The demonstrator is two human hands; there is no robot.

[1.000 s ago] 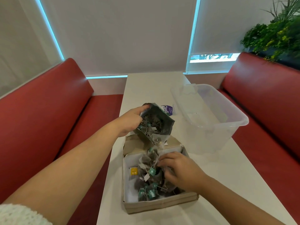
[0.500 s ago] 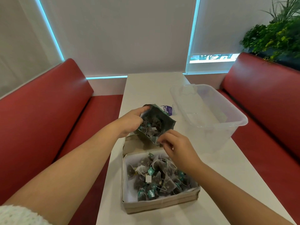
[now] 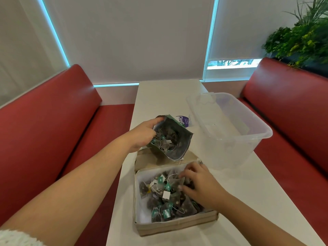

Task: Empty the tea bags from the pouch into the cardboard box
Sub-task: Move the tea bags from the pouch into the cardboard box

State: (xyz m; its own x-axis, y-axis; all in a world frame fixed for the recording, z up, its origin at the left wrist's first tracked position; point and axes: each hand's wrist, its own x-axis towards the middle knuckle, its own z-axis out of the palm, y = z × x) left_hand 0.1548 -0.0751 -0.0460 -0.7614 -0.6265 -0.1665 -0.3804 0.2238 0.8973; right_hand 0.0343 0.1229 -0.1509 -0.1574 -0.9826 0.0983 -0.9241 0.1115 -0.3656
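Observation:
My left hand [image 3: 142, 134] grips the dark foil pouch [image 3: 179, 150] by its rim, tilted with its mouth open toward me; several tea bags [image 3: 164, 142] show inside it. Just below the pouch sits the shallow cardboard box [image 3: 174, 227], white inside, holding a pile of dark pyramid tea bags [image 3: 166, 199] with teal tags and strings. My right hand [image 3: 200, 184] is down in the box's right half, fingers curled over and among the tea bags there. Whether it grips a bag is hidden by the fingers.
An empty clear plastic tub [image 3: 229, 126] stands on the white table [image 3: 248, 196] right of the pouch. A purple round label [image 3: 183, 120] lies behind the pouch. Red bench seats [image 3: 53, 121] flank the narrow table; plants [image 3: 301, 38] sit at the far right.
My right hand went from the box up to the pouch mouth, then came back down into the box. The pile in the box has shifted. The left hand kept the pouch tilted.

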